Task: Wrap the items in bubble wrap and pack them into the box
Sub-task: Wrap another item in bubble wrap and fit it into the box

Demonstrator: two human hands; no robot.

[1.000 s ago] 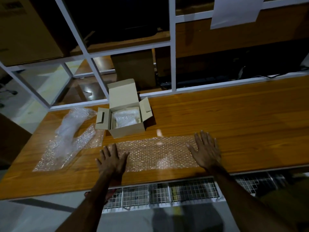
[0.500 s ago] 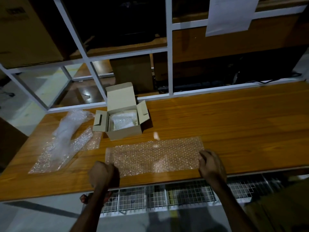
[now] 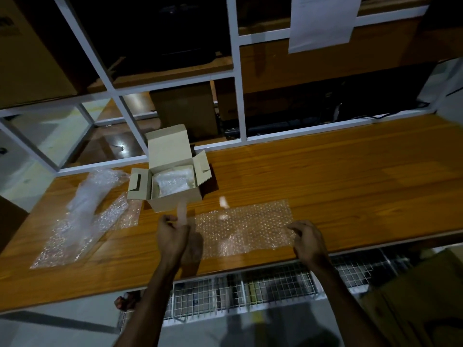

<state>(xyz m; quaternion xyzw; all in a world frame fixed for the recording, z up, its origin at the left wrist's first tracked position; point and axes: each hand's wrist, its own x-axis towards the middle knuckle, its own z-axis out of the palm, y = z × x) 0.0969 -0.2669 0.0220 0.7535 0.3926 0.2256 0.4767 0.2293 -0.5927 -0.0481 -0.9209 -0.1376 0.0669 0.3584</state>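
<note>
While my left hand (image 3: 172,234) pinches the left end of the bubble wrap sheet (image 3: 243,226) and lifts it off the table (image 3: 338,186), my right hand (image 3: 309,240) curls its fingers round the sheet's right edge. My hands are well apart, one at each end. The open box (image 3: 172,184) stands just beyond the sheet, with one wrapped bundle (image 3: 172,182) already inside. More wrap (image 3: 82,216) lies loose to the left. I judge this to be the start of a new wrap: the sheet is being readied. No unwrapped item shows, so next I need to fetch one and set it on the sheet.
</note>
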